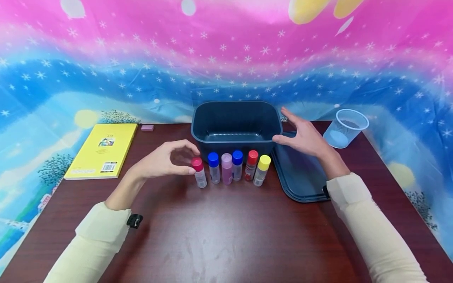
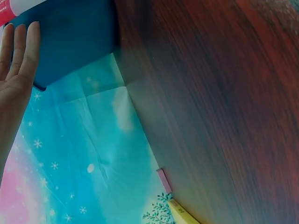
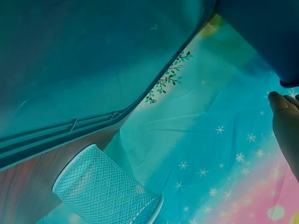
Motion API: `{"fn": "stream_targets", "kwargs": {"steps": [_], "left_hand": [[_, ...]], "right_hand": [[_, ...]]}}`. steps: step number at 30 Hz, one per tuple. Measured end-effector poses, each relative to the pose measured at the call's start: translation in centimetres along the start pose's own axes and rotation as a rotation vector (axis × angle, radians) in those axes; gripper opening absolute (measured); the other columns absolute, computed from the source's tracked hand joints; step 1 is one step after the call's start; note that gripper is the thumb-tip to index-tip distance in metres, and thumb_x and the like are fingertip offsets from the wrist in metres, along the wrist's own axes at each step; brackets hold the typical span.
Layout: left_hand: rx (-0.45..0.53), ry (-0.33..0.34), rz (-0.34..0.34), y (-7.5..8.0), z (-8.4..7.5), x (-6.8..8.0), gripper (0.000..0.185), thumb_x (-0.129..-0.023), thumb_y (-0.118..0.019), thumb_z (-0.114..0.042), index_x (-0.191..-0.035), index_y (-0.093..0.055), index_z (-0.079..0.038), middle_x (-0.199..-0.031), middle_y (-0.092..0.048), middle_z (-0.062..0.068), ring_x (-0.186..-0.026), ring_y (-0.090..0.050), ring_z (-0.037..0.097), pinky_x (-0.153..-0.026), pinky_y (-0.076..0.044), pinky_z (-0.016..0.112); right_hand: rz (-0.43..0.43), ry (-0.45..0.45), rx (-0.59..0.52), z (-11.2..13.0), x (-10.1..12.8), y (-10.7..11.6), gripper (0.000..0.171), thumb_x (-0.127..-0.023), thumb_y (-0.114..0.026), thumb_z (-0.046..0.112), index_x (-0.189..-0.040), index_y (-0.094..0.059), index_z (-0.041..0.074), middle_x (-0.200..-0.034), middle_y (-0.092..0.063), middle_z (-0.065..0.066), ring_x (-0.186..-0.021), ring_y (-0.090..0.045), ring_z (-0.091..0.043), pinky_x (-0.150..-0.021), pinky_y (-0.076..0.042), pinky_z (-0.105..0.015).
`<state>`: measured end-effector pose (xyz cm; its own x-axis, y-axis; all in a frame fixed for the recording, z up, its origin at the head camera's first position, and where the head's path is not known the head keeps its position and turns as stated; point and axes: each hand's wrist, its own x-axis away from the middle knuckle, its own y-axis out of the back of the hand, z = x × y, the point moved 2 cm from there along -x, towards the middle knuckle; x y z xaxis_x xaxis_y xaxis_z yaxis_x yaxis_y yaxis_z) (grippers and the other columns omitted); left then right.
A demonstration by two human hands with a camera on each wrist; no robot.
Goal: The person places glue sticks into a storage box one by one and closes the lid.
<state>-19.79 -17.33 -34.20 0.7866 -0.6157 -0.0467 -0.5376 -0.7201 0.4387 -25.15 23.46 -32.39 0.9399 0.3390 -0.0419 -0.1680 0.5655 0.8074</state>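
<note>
In the head view, my left hand (image 1: 169,159) curves around the leftmost small red-capped bottle (image 1: 199,173), thumb tip right at the cap and fingers beyond it. The left wrist view shows straight fingers (image 2: 18,56) just below that bottle (image 2: 14,8). Beside it stand blue-capped bottles (image 1: 214,168) (image 1: 237,166), a pink bottle (image 1: 227,169), another red-capped bottle (image 1: 251,165) and a yellow-capped one (image 1: 261,170). They form a row before a dark blue bin (image 1: 233,141). My right hand (image 1: 304,135) is spread at the bin's right rim, thumb tip overlapping it.
The bin's dark lid (image 1: 301,177) lies flat under my right forearm. A light blue mesh cup (image 1: 341,133) stands at the back right. At the back left are a yellow book (image 1: 95,153) and a small pink block (image 1: 147,127). A patterned cloth (image 1: 226,59) hangs behind the table.
</note>
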Motion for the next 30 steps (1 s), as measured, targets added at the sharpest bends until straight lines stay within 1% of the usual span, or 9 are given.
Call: {"fn": "stream_targets", "kwargs": {"steps": [4,11,17,23,27,30], "left_hand": [[-0.008,0.004,0.016,-0.2,0.1,-0.2,0.044,-0.081,-0.086,-0.017,-0.119,-0.065,-0.013,-0.114,-0.067,0.006,-0.107,-0.065,0.027,-0.088,-0.059,0.042],[-0.021,0.001,0.004,-0.5,0.0,-0.5,0.038,-0.082,-0.086,-0.014,-0.116,-0.069,-0.013,-0.109,-0.069,0.006,-0.102,-0.066,0.027,-0.085,-0.06,0.038],[-0.023,0.013,0.003,-0.5,0.1,-0.5,0.036,-0.084,-0.085,-0.015,-0.116,-0.07,-0.012,-0.11,-0.069,0.006,-0.098,-0.069,0.026,-0.085,-0.06,0.036],[0.041,0.006,-0.028,0.0,0.1,0.0,0.034,-0.084,-0.084,-0.01,-0.115,-0.07,-0.009,-0.11,-0.07,0.009,-0.098,-0.069,0.028,-0.086,-0.06,0.037],[0.077,-0.025,-0.065,0.8,-0.3,0.4,0.035,-0.083,-0.083,-0.006,-0.115,-0.069,-0.007,-0.11,-0.07,0.011,-0.099,-0.069,0.03,-0.086,-0.06,0.037],[0.086,-0.055,-0.103,1.6,-0.6,0.7,0.036,-0.083,-0.081,-0.003,-0.115,-0.067,-0.005,-0.111,-0.069,0.012,-0.102,-0.067,0.029,-0.085,-0.06,0.037]], "right_hand": [[0.011,0.003,0.01,0.0,-0.2,-0.1,0.1,-0.09,-0.072,0.053,-0.164,-0.017,0.014,-0.169,-0.016,-0.007,-0.152,-0.02,-0.037,-0.115,-0.022,-0.068],[0.017,0.011,-0.002,-0.1,0.0,-0.4,0.097,-0.091,-0.071,0.054,-0.164,-0.017,0.019,-0.169,-0.016,-0.004,-0.153,-0.017,-0.037,-0.114,-0.022,-0.07],[-0.001,0.027,-0.02,-0.4,0.1,-0.7,0.096,-0.091,-0.071,0.053,-0.164,-0.017,0.02,-0.169,-0.016,-0.002,-0.153,-0.016,-0.036,-0.114,-0.02,-0.071],[0.002,0.024,-0.025,-0.3,-0.1,-0.9,0.097,-0.091,-0.07,0.054,-0.164,-0.017,0.021,-0.169,-0.015,-0.002,-0.153,-0.016,-0.037,-0.113,-0.022,-0.071],[0.004,0.017,-0.02,-0.3,-0.2,-0.8,0.096,-0.091,-0.07,0.054,-0.164,-0.017,0.022,-0.169,-0.015,-0.002,-0.153,-0.016,-0.037,-0.113,-0.021,-0.071],[0.005,0.018,-0.02,-0.4,-0.2,-0.8,0.097,-0.091,-0.07,0.054,-0.164,-0.017,0.021,-0.169,-0.015,-0.001,-0.153,-0.016,-0.036,-0.114,-0.021,-0.071]]}}
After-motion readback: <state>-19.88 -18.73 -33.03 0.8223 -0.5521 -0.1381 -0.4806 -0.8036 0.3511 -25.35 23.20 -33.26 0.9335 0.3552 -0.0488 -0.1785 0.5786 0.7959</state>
